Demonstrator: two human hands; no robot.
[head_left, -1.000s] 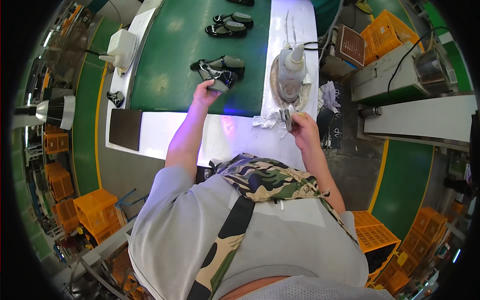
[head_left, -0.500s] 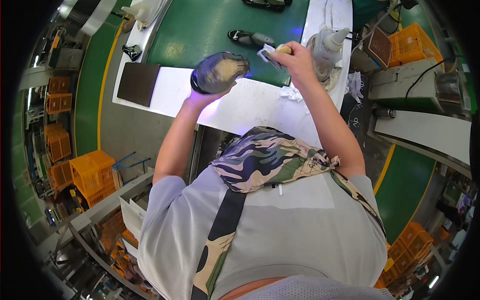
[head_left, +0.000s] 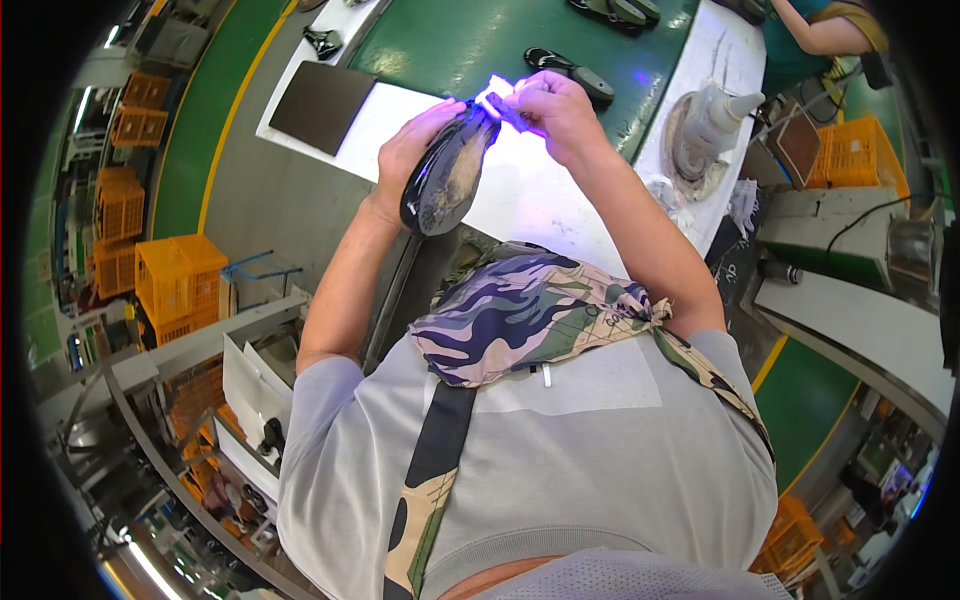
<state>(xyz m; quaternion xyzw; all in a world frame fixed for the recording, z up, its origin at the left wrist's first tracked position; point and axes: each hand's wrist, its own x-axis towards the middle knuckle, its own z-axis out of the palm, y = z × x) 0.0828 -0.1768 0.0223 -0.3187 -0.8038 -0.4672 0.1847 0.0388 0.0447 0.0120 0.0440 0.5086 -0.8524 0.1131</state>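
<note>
My left hand [head_left: 398, 165] grips a glossy black shoe [head_left: 450, 180], its worn tan and dark underside turned up toward me. The narrower end points away, to the far right. At that end my right hand [head_left: 562, 115] pinches a small whitish piece of cloth [head_left: 500, 97], washed out by bright blue-violet light. Whether the cloth touches the shoe is hard to tell in the glare. Another black shoe [head_left: 570, 75] lies on the green surface [head_left: 450, 45] beyond my right hand.
A white squeeze bottle [head_left: 710, 125] stands in a round tray at right. A brown board [head_left: 322, 105] lies on the white table edge [head_left: 370, 150]. More dark shoes [head_left: 615, 12] sit farther off. Another person's arm [head_left: 830, 35] shows at upper right. Orange crates [head_left: 180, 275] are stacked at left.
The shoe has turned so its narrower end points farther away. My right hand has come in with the cloth to that end, where blue-violet light now falls. The whole view has shifted.
</note>
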